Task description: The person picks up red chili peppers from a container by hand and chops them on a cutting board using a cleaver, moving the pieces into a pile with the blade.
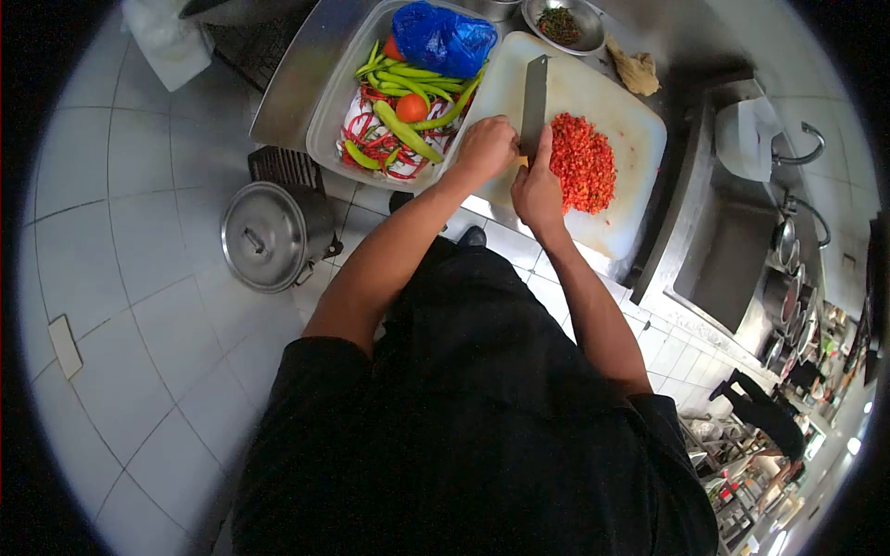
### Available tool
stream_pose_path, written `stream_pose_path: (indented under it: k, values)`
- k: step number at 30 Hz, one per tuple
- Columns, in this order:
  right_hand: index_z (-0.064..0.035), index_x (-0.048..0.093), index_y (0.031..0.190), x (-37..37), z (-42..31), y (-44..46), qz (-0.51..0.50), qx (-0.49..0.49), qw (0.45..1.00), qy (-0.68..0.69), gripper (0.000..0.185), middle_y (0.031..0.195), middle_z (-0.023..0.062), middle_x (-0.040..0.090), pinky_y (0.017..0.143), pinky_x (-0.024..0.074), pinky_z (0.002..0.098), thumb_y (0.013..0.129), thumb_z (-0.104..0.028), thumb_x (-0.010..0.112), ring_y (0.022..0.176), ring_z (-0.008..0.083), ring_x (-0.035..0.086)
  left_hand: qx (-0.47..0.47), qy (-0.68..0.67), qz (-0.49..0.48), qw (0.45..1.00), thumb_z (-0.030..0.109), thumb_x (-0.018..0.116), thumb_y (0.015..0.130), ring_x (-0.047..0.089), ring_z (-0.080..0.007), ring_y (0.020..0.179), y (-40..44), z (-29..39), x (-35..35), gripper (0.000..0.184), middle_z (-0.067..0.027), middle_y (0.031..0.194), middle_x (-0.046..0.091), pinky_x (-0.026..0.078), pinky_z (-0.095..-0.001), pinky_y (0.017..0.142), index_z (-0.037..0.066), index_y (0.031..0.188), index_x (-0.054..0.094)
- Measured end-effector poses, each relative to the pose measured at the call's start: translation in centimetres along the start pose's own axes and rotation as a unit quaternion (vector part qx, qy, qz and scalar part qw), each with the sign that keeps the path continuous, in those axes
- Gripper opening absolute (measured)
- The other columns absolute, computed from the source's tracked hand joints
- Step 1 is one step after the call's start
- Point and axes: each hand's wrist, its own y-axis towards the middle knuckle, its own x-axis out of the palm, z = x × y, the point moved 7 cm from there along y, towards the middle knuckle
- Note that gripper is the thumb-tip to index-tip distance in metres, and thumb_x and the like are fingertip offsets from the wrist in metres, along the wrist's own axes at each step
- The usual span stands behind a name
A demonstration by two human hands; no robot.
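A wide-bladed knife (535, 97) stands over a white cutting board (598, 82), beside a heap of finely chopped red pieces (582, 165). My right hand (538, 190) is closed round the knife's handle, with the index finger stretched along the blade. Close by on the left, my left hand (489, 146) has its fingers curled near the blade's lower end; what they hold, if anything, is hidden. A clear plastic tub (322, 134) to the left holds green peppers (408, 134), red chillies, a tomato (412, 108) and a blue plastic bag (445, 39).
A metal bowl (563, 25) and a tan cloth (633, 67) lie behind the board. To the right is a sink (728, 259). A lidded pot (265, 237) stands at the left. Another person (765, 417) is at the far lower right.
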Motion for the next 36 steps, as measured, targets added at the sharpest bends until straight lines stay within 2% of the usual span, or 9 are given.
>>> stream_pose_path:
  k: [9, 10, 16, 22, 24, 27, 28, 31, 36]
  values:
    - [-0.0145, 0.009, 0.159, -5.9, -0.2, 1.1, -0.127, 0.142, 0.979, 0.070, 0.082, 0.091, 0.0342, 0.067, 0.075, 0.0524, 0.0554, 0.092, -0.012, 0.054, 0.081, 0.0483, 0.068, -0.008, -0.050, 0.067, 0.996, 0.009, 0.066, 0.082, 0.064, -0.0351, 0.086, -0.4, 0.9, -1.2, 0.009, -0.0142, 0.088, 0.064, 0.051, -0.0455, 0.079, 0.006, 0.083, 0.074]
    - [-0.0137, 0.014, 0.160, -5.8, 1.0, 1.2, -0.130, 0.136, 0.981, 0.049, 0.077, 0.092, 0.0236, 0.071, 0.069, 0.0549, 0.0452, 0.093, -0.010, 0.052, 0.068, 0.0341, 0.069, -0.013, -0.057, 0.085, 0.995, 0.009, 0.067, 0.083, 0.065, -0.0353, 0.084, 0.1, 1.8, -2.1, 0.008, -0.0140, 0.089, 0.065, 0.051, -0.0447, 0.077, 0.006, 0.085, 0.074]
    - [-0.0016, 0.043, 0.130, -6.2, 2.9, -0.5, -0.004, 0.030, 0.997, 0.075, 0.043, 0.091, 0.0297, 0.068, 0.080, 0.0516, 0.0559, 0.091, -0.013, 0.055, 0.085, 0.0492, 0.066, 0.052, -0.031, 0.195, 0.979, 0.012, 0.063, 0.085, 0.065, -0.0377, 0.085, 9.3, 6.6, -8.0, 0.011, -0.0157, 0.090, 0.066, 0.052, -0.0479, 0.077, 0.008, 0.084, 0.072]
    - [0.0017, 0.046, 0.111, -5.7, 1.8, -2.2, 0.020, 0.073, 0.995, 0.071, 0.027, 0.089, 0.0318, 0.066, 0.079, 0.0499, 0.0576, 0.091, -0.013, 0.055, 0.086, 0.0492, 0.065, 0.111, 0.125, 0.097, 0.981, 0.004, 0.058, 0.078, 0.068, -0.0416, 0.090, 22.4, 7.6, -8.5, 0.030, -0.0197, 0.103, 0.071, 0.054, -0.0521, 0.081, 0.008, 0.101, 0.076]
    - [0.0010, 0.046, 0.109, -4.7, 1.5, -2.3, 0.032, 0.071, 0.995, 0.068, 0.024, 0.087, 0.0309, 0.066, 0.076, 0.0495, 0.0580, 0.092, -0.013, 0.055, 0.082, 0.0498, 0.064, 0.168, 0.125, 0.175, 0.962, 0.008, 0.059, 0.079, 0.068, -0.0401, 0.093, 24.5, 7.5, -8.7, 0.031, -0.0192, 0.102, 0.071, 0.054, -0.0478, 0.084, 0.010, 0.105, 0.076]
    - [-0.0004, 0.045, 0.110, -3.8, -0.3, -2.8, 0.041, 0.084, 0.993, 0.068, 0.023, 0.084, 0.0303, 0.066, 0.075, 0.0493, 0.0581, 0.093, -0.013, 0.054, 0.080, 0.0507, 0.064, 0.203, 0.046, 0.223, 0.952, 0.020, 0.068, 0.083, 0.071, -0.0343, 0.095, 21.9, 10.1, -12.8, 0.024, -0.0215, 0.095, 0.073, 0.053, -0.0449, 0.087, 0.006, 0.100, 0.076]
    - [-0.0018, 0.044, 0.113, -2.7, -0.2, -2.9, 0.047, 0.071, 0.993, 0.076, 0.025, 0.084, 0.0312, 0.065, 0.076, 0.0495, 0.0584, 0.093, -0.013, 0.054, 0.080, 0.0516, 0.063, 0.102, 0.071, 0.074, 0.989, 0.024, 0.072, 0.081, 0.069, -0.0267, 0.108, 21.0, 11.0, -13.9, 0.036, -0.0222, 0.105, 0.072, 0.050, -0.0398, 0.097, 0.006, 0.112, 0.074]
    - [-0.0016, 0.046, 0.115, -0.8, -0.5, -4.0, 0.001, 0.123, 0.989, 0.087, 0.025, 0.092, 0.0293, 0.067, 0.075, 0.0502, 0.0566, 0.094, -0.012, 0.055, 0.086, 0.0499, 0.065, 0.190, 0.032, 0.172, 0.966, 0.018, 0.063, 0.080, 0.068, -0.0348, 0.096, 16.5, 8.9, -16.8, 0.020, -0.0176, 0.098, 0.072, 0.054, -0.0457, 0.086, 0.008, 0.091, 0.077]
    - [-0.0043, 0.040, 0.122, -0.6, 2.6, -4.7, 0.028, 0.095, 0.994, 0.047, 0.033, 0.079, 0.0330, 0.064, 0.072, 0.0499, 0.0613, 0.093, -0.012, 0.053, 0.073, 0.0525, 0.063, 0.075, 0.025, 0.189, 0.979, 0.013, 0.066, 0.084, 0.070, -0.0266, 0.082, 6.9, 2.7, -22.4, 0.018, -0.0134, 0.092, 0.071, 0.053, -0.0347, 0.077, 0.007, 0.098, 0.077]
